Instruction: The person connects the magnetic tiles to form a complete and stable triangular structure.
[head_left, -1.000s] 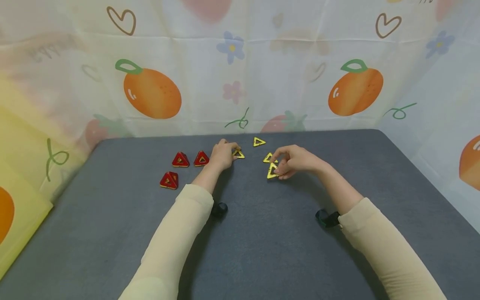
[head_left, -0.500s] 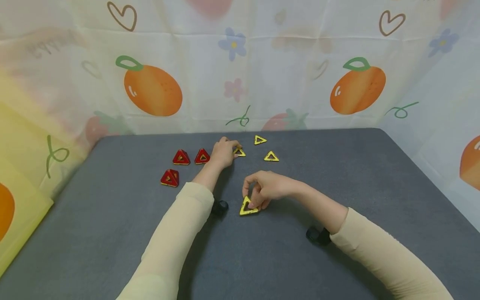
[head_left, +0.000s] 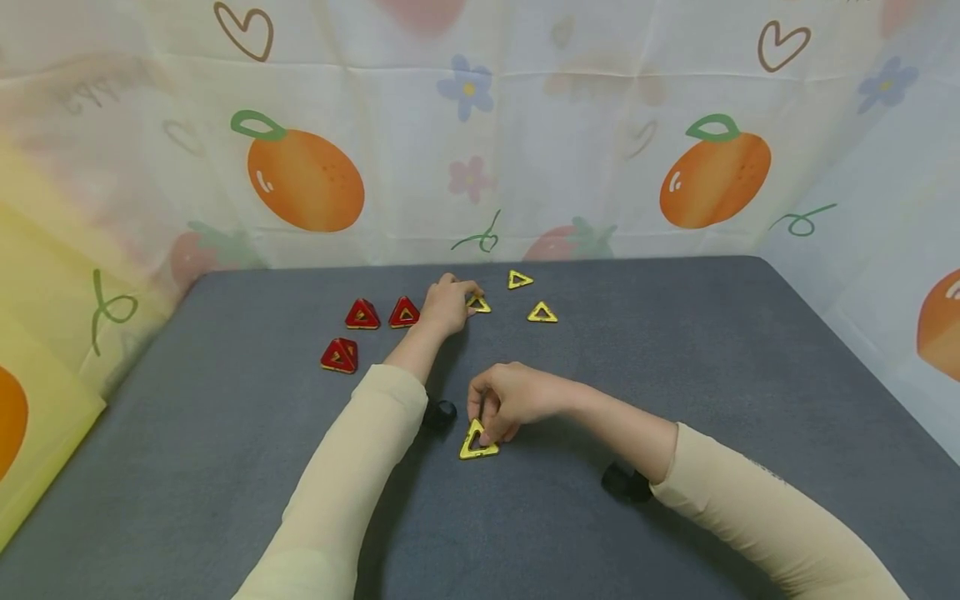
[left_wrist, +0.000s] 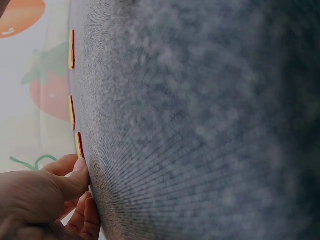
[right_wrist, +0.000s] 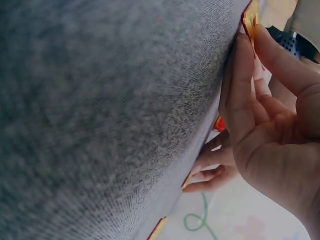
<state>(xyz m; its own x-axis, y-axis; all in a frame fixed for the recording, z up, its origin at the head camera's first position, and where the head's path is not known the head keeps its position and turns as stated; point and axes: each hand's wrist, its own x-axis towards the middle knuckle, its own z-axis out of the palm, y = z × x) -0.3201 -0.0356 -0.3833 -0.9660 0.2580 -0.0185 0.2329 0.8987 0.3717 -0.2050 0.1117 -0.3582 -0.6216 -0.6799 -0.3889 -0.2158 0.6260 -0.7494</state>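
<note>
My right hand pinches a yellow triangular magnetic tile between thumb and fingers, low over the table or touching it; I cannot tell which. In the right wrist view the red side of this tile shows beside the fingertips. Farther back, my left hand holds another yellow triangular tile at its left corner, partly hidden by the fingers. The left wrist view shows that tile edge-on at the thumb tip. Two more yellow triangular tiles, one at the back and one nearer, lie flat to the right.
Left of my left hand stand three red pyramids built of triangular tiles: one near the wrist, one farther left and one in front. The grey table ends at a patterned cloth behind.
My right hand has carried its yellow tile away from the lying tile on the right, leftward and toward me, slowing over the last half second. My left hand has stayed in place.
</note>
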